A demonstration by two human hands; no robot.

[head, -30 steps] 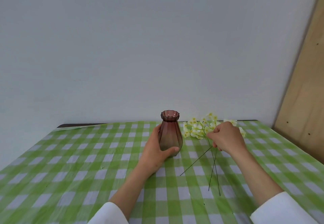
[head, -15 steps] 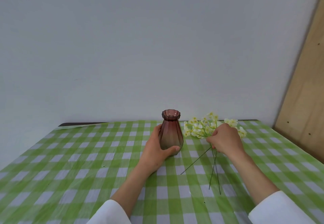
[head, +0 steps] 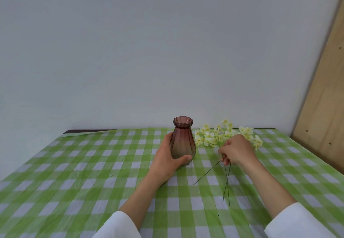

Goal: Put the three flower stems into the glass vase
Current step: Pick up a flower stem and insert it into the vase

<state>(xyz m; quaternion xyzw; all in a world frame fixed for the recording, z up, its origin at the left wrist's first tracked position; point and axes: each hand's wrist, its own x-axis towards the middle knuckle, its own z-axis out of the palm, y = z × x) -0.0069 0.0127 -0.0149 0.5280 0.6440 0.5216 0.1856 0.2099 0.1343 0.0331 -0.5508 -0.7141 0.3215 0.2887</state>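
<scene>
The left hand [head: 168,160] wraps around the lower body of the glass vase [head: 182,141], thumb in front and the fingers behind it, so the vase stands upright on the worktop [head: 93,163] and its mouth is free above the hand. The forearm comes in low from the white sleeve, the wrist nearly straight. This grip looks correct for the step: I think it should only steady the vase, not lift it, because the neck is narrow and the base is small.

To the right of this hand, the three flower stems [head: 226,180] lie on the checked cloth. Their pale yellow blossoms [head: 210,137] spread just beyond the right hand [head: 237,153], and the thin dark ends fan out below it, toward the person.

The right hand is closed over the stems near the blossoms, knuckles up and fingers curled under. I cannot tell if it pinches all three or only some.

To do it well, it seems best to gather the stems together, lift them, turn the ends down, and lower them straight into the mouth.
</scene>
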